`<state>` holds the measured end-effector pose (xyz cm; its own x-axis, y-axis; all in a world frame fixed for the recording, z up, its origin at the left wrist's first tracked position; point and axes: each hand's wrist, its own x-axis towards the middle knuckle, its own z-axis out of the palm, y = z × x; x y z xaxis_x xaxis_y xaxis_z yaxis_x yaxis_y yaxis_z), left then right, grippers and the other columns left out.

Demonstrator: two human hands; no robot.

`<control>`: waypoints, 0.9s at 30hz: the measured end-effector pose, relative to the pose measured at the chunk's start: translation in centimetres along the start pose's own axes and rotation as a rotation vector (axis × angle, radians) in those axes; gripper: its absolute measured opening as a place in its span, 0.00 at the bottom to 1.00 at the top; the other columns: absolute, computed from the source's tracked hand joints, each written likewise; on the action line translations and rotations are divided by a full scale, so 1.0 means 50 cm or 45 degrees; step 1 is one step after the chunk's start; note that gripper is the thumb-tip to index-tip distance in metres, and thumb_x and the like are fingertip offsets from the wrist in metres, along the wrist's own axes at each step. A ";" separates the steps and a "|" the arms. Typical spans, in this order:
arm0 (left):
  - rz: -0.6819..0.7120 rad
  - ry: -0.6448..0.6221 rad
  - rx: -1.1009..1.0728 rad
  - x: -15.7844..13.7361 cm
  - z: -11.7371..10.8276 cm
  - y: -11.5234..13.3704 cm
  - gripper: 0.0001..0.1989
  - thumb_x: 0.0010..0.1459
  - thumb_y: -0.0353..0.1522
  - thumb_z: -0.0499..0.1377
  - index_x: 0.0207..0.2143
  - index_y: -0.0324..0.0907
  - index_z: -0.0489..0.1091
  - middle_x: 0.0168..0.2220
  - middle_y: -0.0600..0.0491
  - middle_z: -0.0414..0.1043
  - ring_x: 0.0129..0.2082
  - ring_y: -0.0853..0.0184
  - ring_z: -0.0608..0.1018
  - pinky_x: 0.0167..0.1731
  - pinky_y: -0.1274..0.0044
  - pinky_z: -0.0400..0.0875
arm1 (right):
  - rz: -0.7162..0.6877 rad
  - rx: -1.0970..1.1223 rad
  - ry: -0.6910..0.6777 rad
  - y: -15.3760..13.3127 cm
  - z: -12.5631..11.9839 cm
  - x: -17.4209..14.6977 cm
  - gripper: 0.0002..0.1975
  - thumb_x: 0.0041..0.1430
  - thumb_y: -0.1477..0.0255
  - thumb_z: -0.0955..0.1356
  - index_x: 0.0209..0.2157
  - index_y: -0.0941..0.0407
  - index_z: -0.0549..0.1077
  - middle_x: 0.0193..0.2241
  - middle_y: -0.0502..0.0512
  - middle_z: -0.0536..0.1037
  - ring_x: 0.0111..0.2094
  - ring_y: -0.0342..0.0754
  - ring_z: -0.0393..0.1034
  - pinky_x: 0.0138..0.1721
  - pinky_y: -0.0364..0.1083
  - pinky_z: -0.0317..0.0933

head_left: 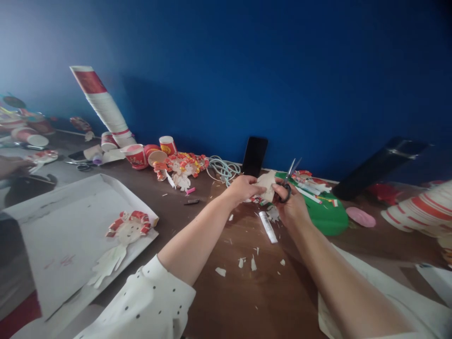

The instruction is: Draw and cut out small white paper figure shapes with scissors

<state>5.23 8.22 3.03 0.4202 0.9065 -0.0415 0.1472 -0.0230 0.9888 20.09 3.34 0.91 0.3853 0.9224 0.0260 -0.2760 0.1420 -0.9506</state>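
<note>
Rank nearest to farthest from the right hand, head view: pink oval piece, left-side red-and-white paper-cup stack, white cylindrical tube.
1. White tube: just below the right hand.
2. Pink oval: right side.
3. Cup stack: far left.

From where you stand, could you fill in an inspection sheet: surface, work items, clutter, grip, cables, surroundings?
Surface: brown table, strewn with paper scraps.
Work items: paper cutout and scissors, both held; white tube lying nearby.
Clutter: leaning cup stack, green sheet, pink marker.
Grip: left hand pinches the cutout; right hand holds the scissors, blades parted.
Cables: pale coil beside a phone.
Surroundings: blue wall behind; another person's hand far left.
</note>
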 end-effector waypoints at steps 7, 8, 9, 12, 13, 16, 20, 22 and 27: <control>-0.047 0.156 -0.211 0.016 -0.007 -0.008 0.07 0.47 0.32 0.65 0.31 0.41 0.74 0.24 0.54 0.72 0.21 0.70 0.72 0.26 0.78 0.65 | -0.019 -0.102 -0.072 -0.010 0.009 -0.014 0.18 0.44 0.62 0.76 0.38 0.53 0.77 0.25 0.47 0.73 0.26 0.42 0.66 0.25 0.42 0.57; -0.037 0.168 -0.284 0.019 -0.009 -0.010 0.07 0.48 0.32 0.65 0.31 0.41 0.74 0.24 0.54 0.72 0.22 0.70 0.72 0.27 0.78 0.66 | -0.014 -0.129 -0.096 -0.008 0.009 -0.014 0.18 0.44 0.61 0.76 0.38 0.53 0.77 0.25 0.48 0.74 0.26 0.43 0.67 0.26 0.42 0.58; -0.030 0.175 -0.351 0.021 -0.010 -0.011 0.07 0.48 0.31 0.65 0.32 0.41 0.74 0.24 0.54 0.72 0.22 0.71 0.72 0.27 0.78 0.67 | -0.011 -0.157 -0.121 -0.006 0.008 -0.015 0.19 0.45 0.60 0.76 0.38 0.53 0.76 0.25 0.48 0.74 0.27 0.43 0.68 0.26 0.43 0.58; -0.032 0.178 -0.501 0.022 -0.013 -0.008 0.06 0.50 0.29 0.64 0.33 0.39 0.74 0.23 0.54 0.72 0.22 0.72 0.72 0.28 0.78 0.69 | -0.020 -0.212 -0.162 0.001 0.005 -0.014 0.21 0.45 0.59 0.76 0.40 0.52 0.76 0.25 0.48 0.75 0.27 0.44 0.68 0.27 0.44 0.59; -0.039 0.181 -0.530 0.021 -0.013 -0.006 0.06 0.50 0.29 0.64 0.33 0.39 0.74 0.23 0.54 0.72 0.21 0.72 0.72 0.28 0.78 0.69 | -0.019 -0.214 -0.164 0.002 0.005 -0.014 0.22 0.44 0.60 0.76 0.41 0.52 0.76 0.25 0.48 0.75 0.26 0.44 0.67 0.27 0.43 0.59; -0.057 0.188 -0.575 0.018 -0.012 -0.002 0.06 0.50 0.28 0.64 0.33 0.38 0.73 0.24 0.54 0.72 0.21 0.73 0.72 0.28 0.78 0.69 | 0.000 -0.175 -0.141 0.001 0.008 -0.016 0.23 0.41 0.62 0.78 0.41 0.52 0.76 0.25 0.47 0.75 0.25 0.42 0.66 0.24 0.42 0.57; -0.046 0.181 -0.576 0.018 -0.012 -0.005 0.06 0.50 0.28 0.64 0.33 0.39 0.73 0.24 0.54 0.72 0.21 0.74 0.72 0.28 0.79 0.69 | 0.004 -0.117 -0.074 -0.005 0.014 -0.020 0.23 0.39 0.64 0.79 0.40 0.52 0.76 0.27 0.47 0.76 0.26 0.42 0.67 0.25 0.41 0.58; -0.039 0.214 -0.541 0.018 -0.014 -0.005 0.06 0.50 0.29 0.64 0.34 0.40 0.73 0.23 0.55 0.71 0.19 0.74 0.70 0.25 0.79 0.68 | -0.006 -0.129 -0.061 -0.006 0.013 -0.021 0.22 0.40 0.63 0.78 0.39 0.52 0.76 0.26 0.47 0.76 0.25 0.42 0.67 0.25 0.41 0.58; 0.041 0.307 -0.605 0.014 -0.020 0.005 0.07 0.49 0.28 0.64 0.33 0.40 0.72 0.24 0.55 0.71 0.20 0.74 0.70 0.26 0.79 0.68 | 0.025 -0.225 -0.177 0.000 0.007 -0.021 0.20 0.44 0.59 0.76 0.39 0.54 0.78 0.23 0.49 0.75 0.24 0.42 0.65 0.22 0.41 0.53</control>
<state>4.68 9.28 3.38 0.1916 0.9810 -0.0312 -0.3078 0.0903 0.9471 19.38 2.49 1.01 0.2526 0.9668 0.0379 -0.1190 0.0699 -0.9904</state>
